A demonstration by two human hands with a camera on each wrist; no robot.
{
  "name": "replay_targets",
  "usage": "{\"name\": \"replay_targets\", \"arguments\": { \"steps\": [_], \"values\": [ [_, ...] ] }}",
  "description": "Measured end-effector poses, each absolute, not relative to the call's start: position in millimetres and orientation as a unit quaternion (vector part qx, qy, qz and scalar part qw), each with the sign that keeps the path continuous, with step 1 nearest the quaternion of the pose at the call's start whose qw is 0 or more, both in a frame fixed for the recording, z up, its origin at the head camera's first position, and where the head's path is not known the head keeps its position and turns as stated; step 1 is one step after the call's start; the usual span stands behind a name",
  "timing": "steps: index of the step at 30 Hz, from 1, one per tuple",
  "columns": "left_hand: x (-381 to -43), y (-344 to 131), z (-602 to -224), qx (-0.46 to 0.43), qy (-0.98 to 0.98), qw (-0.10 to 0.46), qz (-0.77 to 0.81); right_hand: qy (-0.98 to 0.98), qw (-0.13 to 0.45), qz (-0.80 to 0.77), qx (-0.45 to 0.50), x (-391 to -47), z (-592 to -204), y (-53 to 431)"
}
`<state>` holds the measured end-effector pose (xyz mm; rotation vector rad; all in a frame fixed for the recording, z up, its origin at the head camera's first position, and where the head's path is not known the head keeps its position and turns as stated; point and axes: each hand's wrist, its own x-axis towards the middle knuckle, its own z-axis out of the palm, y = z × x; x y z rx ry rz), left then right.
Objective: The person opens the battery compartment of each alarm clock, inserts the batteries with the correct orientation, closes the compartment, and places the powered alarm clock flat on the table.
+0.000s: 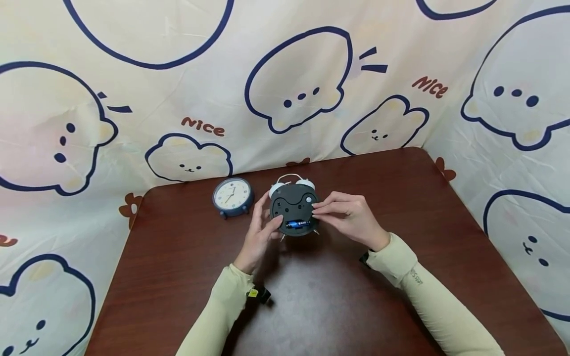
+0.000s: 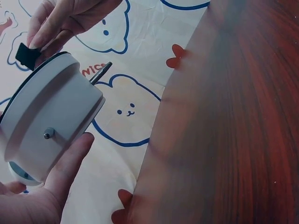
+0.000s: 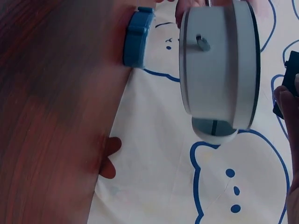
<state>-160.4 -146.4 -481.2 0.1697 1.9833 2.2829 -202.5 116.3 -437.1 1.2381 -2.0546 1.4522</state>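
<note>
A white twin-bell alarm clock (image 1: 291,202) is held up with its dark back toward the head camera. My left hand (image 1: 256,240) grips its left side, the thumb on the back. A blue battery (image 1: 297,224) lies in the uncovered compartment low on that back. Close to the clock's right edge, my right hand (image 1: 354,217) pinches a small black battery cover (image 2: 27,56), seen most clearly in the left wrist view. In the right wrist view the cover (image 3: 290,77) is apart from the clock's back. The clock's face is turned away.
A blue round alarm clock (image 1: 232,195) stands to the left of my left hand, its white dial facing up and forward. The brown table (image 1: 178,277) ends at a cream cloth backdrop (image 1: 303,64) printed with cartoon bears, behind and at both sides.
</note>
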Motion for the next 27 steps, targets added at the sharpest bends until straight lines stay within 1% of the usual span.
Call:
{"name": "replay_targets", "arguments": {
  "steps": [4, 7, 21, 27],
  "values": [
    [-160.7, -146.5, -480.4, 0.057, 0.653, 0.055, 0.753, -0.718, 0.172, 0.509, 0.442, -200.4, -438.8, 110.0],
    [-161.1, -146.4, -480.2, 0.059, 0.657, 0.054, 0.75, -0.717, 0.19, 0.487, 0.46, -197.4, -439.3, 105.9],
    [-163.0, -144.9, -481.0, 0.06, 0.654, 0.052, 0.752, -0.745, 0.272, 0.325, 0.516, -183.6, -440.3, 89.6],
    [-164.2, -144.7, -483.1, 0.059, 0.657, 0.056, 0.749, -0.762, 0.286, 0.254, 0.522, -177.7, -440.7, 86.7]
  ]
}}
